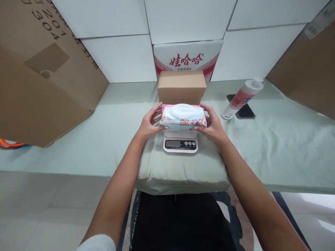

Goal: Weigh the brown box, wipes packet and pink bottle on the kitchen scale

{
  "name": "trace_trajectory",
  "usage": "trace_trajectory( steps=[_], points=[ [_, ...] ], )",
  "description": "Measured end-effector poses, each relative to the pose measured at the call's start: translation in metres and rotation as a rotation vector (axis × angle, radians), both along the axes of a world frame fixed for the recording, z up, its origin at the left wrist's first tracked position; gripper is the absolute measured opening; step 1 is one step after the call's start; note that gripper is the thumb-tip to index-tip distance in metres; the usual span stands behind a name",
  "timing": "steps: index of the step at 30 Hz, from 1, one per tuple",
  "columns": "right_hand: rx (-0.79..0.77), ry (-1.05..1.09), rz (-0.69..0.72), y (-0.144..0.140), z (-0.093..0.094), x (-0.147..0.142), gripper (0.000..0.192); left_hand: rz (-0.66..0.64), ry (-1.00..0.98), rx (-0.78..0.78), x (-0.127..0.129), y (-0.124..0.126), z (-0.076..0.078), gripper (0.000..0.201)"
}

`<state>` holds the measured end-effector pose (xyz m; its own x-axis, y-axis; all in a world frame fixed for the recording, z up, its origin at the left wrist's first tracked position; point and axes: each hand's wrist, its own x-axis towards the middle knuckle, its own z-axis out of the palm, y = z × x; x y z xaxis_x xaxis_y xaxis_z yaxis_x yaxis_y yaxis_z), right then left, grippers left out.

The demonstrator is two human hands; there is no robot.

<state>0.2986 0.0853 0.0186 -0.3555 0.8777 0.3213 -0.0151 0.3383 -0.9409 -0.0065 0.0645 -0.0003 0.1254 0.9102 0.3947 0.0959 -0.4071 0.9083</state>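
A pack of wet wipes [171, 122] with a white oval lid and pink and blue cartoon print is held level at both ends. My left hand [151, 122] grips its left end, thumb at the front lower edge and fingers behind. My right hand [211, 123] grips the right end in the same way. Under the pack is a white digital kitchen scale [180, 146], its display and several buttons facing me. The pack hides the scale's platform, and I cannot tell whether the two touch.
Behind the pack stands a small brown cardboard box [181, 83], backed by a white carton [185, 57] with red lettering. To the right, a bottle [242, 97] stands by a dark phone [246, 111]. Large cardboard panels [49, 90] flank the green cloth [117, 139].
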Motion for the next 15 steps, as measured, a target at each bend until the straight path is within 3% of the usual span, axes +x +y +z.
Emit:
trace_trajectory(
  steps=[6, 11, 15],
  points=[
    [0.06, 0.132, -0.052, -0.005, -0.001, -0.008, 0.092, 0.009, -0.018, 0.019, 0.005, -0.007, 0.008, 0.11],
    [0.168, 0.181, -0.152, -0.015, 0.008, -0.013, 0.085, 0.037, -0.004, 0.091, 0.012, -0.015, 0.015, 0.104],
    [0.264, 0.153, -0.256, -0.027, 0.019, 0.01, 0.084, 0.003, 0.021, 0.14, 0.035, -0.022, 0.031, 0.102]
  ],
)
